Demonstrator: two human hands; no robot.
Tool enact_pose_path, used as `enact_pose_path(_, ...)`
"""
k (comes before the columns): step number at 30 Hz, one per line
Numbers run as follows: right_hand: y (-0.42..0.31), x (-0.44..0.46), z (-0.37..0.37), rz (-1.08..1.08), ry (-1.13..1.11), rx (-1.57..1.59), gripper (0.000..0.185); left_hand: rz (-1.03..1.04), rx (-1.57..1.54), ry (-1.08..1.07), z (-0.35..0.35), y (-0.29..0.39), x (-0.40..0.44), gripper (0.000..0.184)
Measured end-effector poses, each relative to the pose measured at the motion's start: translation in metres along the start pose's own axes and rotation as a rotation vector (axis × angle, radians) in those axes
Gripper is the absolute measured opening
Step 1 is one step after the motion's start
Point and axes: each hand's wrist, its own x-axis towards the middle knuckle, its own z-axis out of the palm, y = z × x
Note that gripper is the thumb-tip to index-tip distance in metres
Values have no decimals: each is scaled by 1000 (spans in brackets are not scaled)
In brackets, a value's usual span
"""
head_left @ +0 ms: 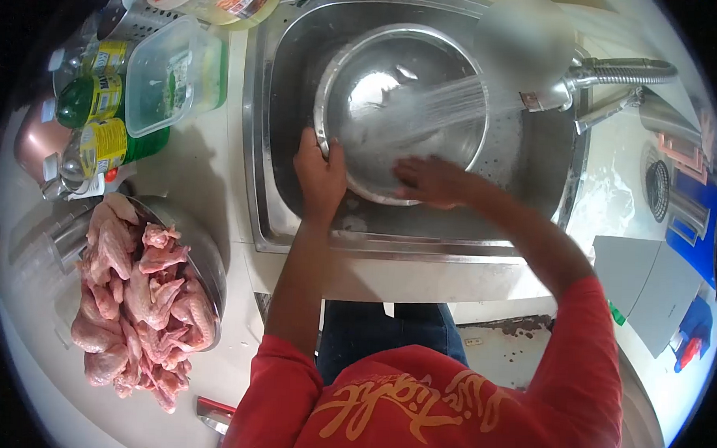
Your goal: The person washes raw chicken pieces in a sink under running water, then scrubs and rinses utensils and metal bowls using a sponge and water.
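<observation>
A round metal basin point(405, 30) sits in the sink, with water spraying into it from the faucet point(546, 98) on the right. My left hand point(319, 177) grips the basin's near-left rim, thumb on the inner side and fingers outside. Over the near part of the basin, my right hand point(433, 181) is palm down with fingers stretched out, slightly blurred; it holds nothing visible. Whether its fingertips touch the metal, I cannot tell.
Raw chicken wings point(146, 303) are heaped over a metal bowl point(209, 250) on the left counter. Behind them stand several bottles point(90, 102) and a clear plastic container point(153, 98). The steel sink point(254, 165) surrounds the basin. A red-and-grey object point(214, 412) lies near the front.
</observation>
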Motion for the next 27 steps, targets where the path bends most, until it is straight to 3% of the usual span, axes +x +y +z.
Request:
enact_pose_path(3, 50, 1, -32, 292, 86, -519, 66, -54, -53, -39, -8, 36, -10, 8)
enact_pose_path(6, 104, 50, -30, 13, 700, -727, 65, 94, 135, 10, -16, 42, -3, 9)
enact_pose_path(9, 57, 62, -25, -88, 249, -449, 59, 144, 250, 1, -36, 69, 14, 10)
enact_pose_path(11, 87, 111, -4, -318, 304, 572, 66, 53, 256, -94, -49, 82, 26, 12)
enact_pose_path(13, 74, 118, -6, -397, 386, 698, 70, 43, 241, -132, -53, 85, 37, 15)
enact_pose_path(15, 52, 111, 1, -320, 516, -72, 69, 38, 99, -136, -52, 86, 48, 22)
enact_pose_path(17, 74, 150, 9, -463, 529, 649, 76, 151, 78, -103, -52, 88, 47, 34)
enact_pose_path(19, 82, 178, 37, -518, 630, 1024, 79, 385, 170, -21, -53, 90, 32, 51)
enact_pose_path(20, 78, 190, 49, -523, 746, 1026, 79, 364, 134, -22, -50, 82, 24, 58)
enact_pose_path(22, 55, 188, 52, -326, 856, 776, 78, 319, 64, -41, -37, 47, 0, 73)
enact_pose_path(23, 33, 173, 39, -127, 836, 524, 77, 286, 46, -78, -32, 32, -8, 85)
enact_pose_path(26, 6, 133, -23, 159, 499, 57, 72, 455, 37, -94, -20, 21, -24, 95)
enact_pose_path(27, 0, 128, -24, 241, 513, -108, 70, 503, 157, -71, -13, 20, -27, 103)
